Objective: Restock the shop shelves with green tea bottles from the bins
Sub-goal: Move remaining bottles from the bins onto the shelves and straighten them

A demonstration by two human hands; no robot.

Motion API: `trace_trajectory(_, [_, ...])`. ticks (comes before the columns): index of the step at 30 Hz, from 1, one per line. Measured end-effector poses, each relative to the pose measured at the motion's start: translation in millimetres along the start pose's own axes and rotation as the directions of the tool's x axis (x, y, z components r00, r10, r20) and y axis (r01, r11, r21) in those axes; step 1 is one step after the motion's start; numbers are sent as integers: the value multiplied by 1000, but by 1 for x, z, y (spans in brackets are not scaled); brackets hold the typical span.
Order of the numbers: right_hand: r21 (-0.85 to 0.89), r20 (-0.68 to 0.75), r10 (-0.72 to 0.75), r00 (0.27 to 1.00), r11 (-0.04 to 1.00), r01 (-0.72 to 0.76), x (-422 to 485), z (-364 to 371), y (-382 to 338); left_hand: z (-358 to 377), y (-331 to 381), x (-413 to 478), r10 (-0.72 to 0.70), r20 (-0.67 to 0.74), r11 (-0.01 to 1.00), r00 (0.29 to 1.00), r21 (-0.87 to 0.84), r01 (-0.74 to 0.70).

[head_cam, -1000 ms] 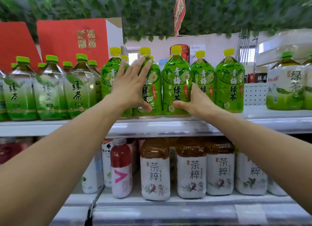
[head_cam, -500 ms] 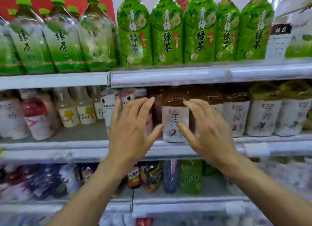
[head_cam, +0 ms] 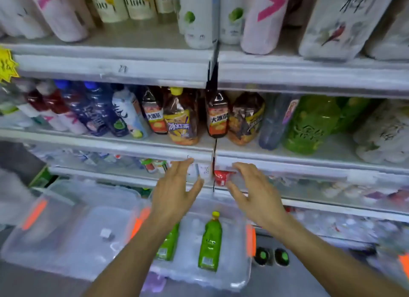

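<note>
Left bin (head_cam: pixel 66 241): lower left of the frame, clear plastic with orange latches; no green tea shows in it, only a small pale object on its floor.
Left hand (head_cam: pixel 174 194): lower middle, fingers (head_cam: pixel 183 166) straight and spread, holding nothing, above the far edge of the right bin.
Right bin (head_cam: pixel 234 281): bottom middle, on the floor under both hands.
Second bottle (head_cam: pixel 168 245): green, lying in the right bin, partly hidden by the left forearm.
Bottle (head_cam: pixel 210 241): green tea with a yellow cap, lying in the right bin, cap toward the shelves (head_cam: pixel 110 68), apart from both hands.
Right hand (head_cam: pixel 254 194): just right of centre, fingers loosely spread, empty, level with the left hand.
Just changed: the view has tipped down from the shelves to the bins, and both hands have come down with it.
Against the earlier frames: a second ago both hands were up on the green tea row of the top shelf; half a second ago they hung empty before the middle shelf.
Meaning: that placement looks finished; the next pick is likely starting, with at least two bottles left to shelve.
</note>
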State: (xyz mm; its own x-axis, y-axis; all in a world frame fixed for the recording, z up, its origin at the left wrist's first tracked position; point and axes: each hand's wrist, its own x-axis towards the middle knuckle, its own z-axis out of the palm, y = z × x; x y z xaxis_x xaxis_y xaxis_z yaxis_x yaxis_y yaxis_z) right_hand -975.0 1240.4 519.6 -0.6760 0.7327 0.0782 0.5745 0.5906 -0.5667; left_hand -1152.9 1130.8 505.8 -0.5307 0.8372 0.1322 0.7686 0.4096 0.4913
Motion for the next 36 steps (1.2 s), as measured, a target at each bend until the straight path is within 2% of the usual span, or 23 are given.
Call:
trace_trajectory(4, [82, 228, 213, 950, 968, -237, -7, 97, 34, 69, -74, -25, -260, 236, 956, 936, -74, 284])
trace_trajectory(7, [106, 383, 361, 850, 897, -429, -18, 161, 59, 113, -123, -40, -372, 349, 913, 860, -26, 406])
trace_trajectory(11, [-18, 513, 492, 703, 826, -564, -21, 232, 96, 167, -175, -53, -513, 464, 840, 722, 101, 533])
trace_trajectory(15, [-47, 516, 660, 546, 658, -751, -17, 292, 114, 213, -211, -58, -608, 482, 780, 631, 213, 589])
trace_trajectory(18, [3, 450, 760, 468, 523, -853, -15, 331, 118, 240, -227, -53, -693, 424, 717, 583, 323, 618])
trace_trajectory(20, [-3, 411, 802, 434, 477, -879, -15, 351, 121, 254, -233, -48, -716, 385, 696, 582, 344, 630])
trace_trajectory(25, [29, 372, 837, 402, 422, -906, -22, 380, 125, 274, -243, -40, -726, 338, 687, 598, 388, 614])
trace_trajectory(29, [21, 387, 832, 398, 424, -906, -20, 376, 131, 274, -249, -39, -683, 354, 728, 639, 394, 560])
trace_trajectory(32, [24, 407, 812, 418, 448, -894, -20, 360, 136, 265, -251, -41, -656, 386, 754, 648, 302, 583])
trace_trajectory(36, [107, 432, 754, 495, 502, -858, -22, 324, 137, 240, -238, -42, -659, 393, 715, 641, 64, 696])
